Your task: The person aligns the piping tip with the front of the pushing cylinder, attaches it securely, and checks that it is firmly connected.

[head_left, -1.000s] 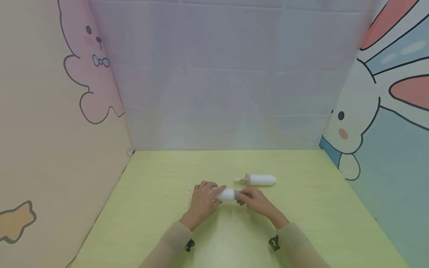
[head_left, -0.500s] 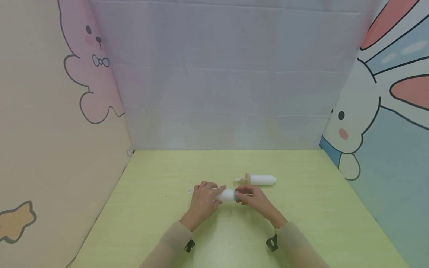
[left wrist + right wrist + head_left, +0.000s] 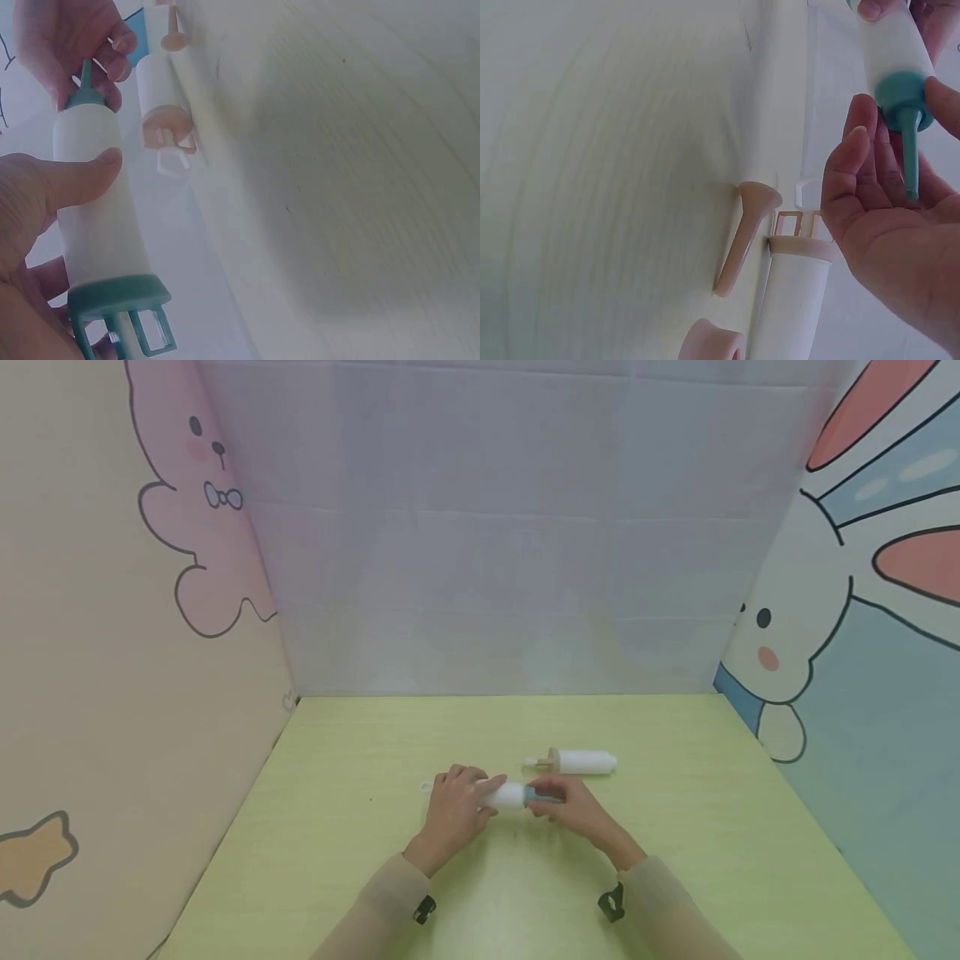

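Across its white barrel, my left hand [image 3: 452, 810] grips a syringe [image 3: 101, 240], thumb laid along the side. Its teal flange [image 3: 120, 294] with loops and a plunger handle is at the left end. At the other end is a teal nozzle [image 3: 910, 150] with a wide collar and thin spout. My right hand [image 3: 576, 812] holds that collar between thumb and fingers, the spout pointing into the palm. Just behind the hands, a second syringe [image 3: 587, 762] with a peach flange lies on the table.
In the right wrist view, a loose peach nozzle [image 3: 746, 236] lies beside the second syringe, with a peach ring-shaped piece [image 3: 711, 341] nearer the camera. The yellow-green table [image 3: 337, 860] meets a pale curtain [image 3: 495, 610] at the back and cartoon-printed walls at both sides.
The right hand's fingers have shifted around the nozzle, so more of its teal collar and spout shows now. The left hand and both syringes stay in place.
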Tool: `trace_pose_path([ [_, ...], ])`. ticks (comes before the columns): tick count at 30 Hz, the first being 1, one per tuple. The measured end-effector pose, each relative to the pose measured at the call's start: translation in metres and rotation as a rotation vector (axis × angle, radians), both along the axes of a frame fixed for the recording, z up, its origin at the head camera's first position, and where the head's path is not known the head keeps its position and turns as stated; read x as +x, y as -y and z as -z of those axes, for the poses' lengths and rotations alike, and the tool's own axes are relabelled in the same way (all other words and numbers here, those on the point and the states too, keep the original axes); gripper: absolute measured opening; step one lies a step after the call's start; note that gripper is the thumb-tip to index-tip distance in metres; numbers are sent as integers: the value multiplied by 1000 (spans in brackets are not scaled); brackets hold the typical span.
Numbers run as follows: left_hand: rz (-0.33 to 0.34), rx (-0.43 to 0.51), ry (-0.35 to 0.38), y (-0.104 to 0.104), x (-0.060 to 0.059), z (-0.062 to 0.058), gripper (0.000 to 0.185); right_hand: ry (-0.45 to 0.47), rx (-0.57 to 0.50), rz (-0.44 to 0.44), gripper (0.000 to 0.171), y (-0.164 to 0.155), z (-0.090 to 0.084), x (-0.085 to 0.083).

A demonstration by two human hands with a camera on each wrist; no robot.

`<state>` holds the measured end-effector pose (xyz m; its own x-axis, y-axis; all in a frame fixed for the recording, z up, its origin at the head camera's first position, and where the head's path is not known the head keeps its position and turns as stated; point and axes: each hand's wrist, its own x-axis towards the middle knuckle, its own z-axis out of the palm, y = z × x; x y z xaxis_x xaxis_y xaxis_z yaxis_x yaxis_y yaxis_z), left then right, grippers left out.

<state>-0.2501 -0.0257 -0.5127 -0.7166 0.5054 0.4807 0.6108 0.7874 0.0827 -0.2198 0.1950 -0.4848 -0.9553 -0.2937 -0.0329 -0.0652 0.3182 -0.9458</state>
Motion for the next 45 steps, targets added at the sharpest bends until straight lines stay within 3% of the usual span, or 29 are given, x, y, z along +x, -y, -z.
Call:
trace_pose_path([
  [2, -2, -1, -4, 1, 0, 1, 54, 2, 33, -10, 30, 0, 0, 0],
  [8, -4, 4, -17, 2, 0, 4, 52, 12, 95, 6, 41, -3, 29, -12],
  [11, -2, 17, -8, 3, 0, 5, 51, 21, 109, 9, 45, -1, 31, -12],
  [16, -1, 30, 3, 4, 0, 9, 51, 48, 56, 25, 43, 1, 31, -11],
  [23, -7, 27, 17, 4, 0, 11, 50, 38, -24, 4, 57, 1, 32, -10],
  [31, -6, 45, 42, 5, -1, 14, 52, -84, -39, 0, 39, 4, 24, -8],
  [35, -6, 47, 35, 5, -1, 15, 52, -83, -11, -9, 35, 6, 15, -4],
  [45, -6, 44, -1, 4, -1, 17, 52, -40, 73, -39, 32, -2, 37, -14],
])
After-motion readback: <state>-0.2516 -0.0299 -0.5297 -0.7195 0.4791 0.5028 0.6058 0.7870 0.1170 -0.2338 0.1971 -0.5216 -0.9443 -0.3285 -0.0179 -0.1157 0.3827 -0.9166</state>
